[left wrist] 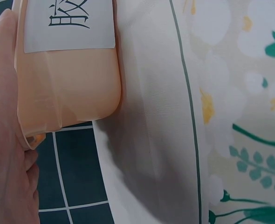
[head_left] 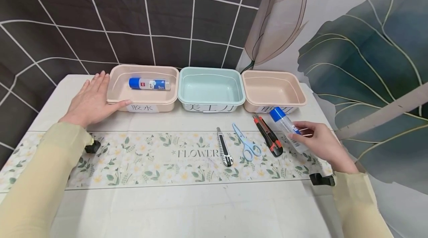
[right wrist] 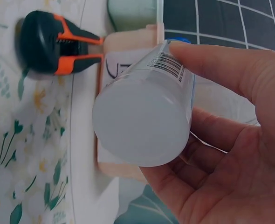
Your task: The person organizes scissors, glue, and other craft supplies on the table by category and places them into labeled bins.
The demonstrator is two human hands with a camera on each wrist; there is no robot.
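Observation:
My right hand [head_left: 319,140] grips a clear glue bottle [head_left: 284,122] with a blue cap between thumb and fingers. The bottle is tilted above the table's right side, its cap near the right pink bin [head_left: 274,102]. In the right wrist view its round base [right wrist: 140,123] faces the camera. My left hand [head_left: 90,102] rests on the left corner of the left pink bin [head_left: 157,67], fingers straight along its side and thumb over the front rim. Inside that bin lies another blue-capped glue bottle [head_left: 150,84].
A light blue bin [head_left: 211,100] stands between the two pink ones; all have labels in front. On the table lie a grey-black utility knife [head_left: 224,148], light blue scissors [head_left: 246,143] and a red-black utility knife [head_left: 268,135]. A dark tiled-pattern backdrop [head_left: 170,15] rises behind.

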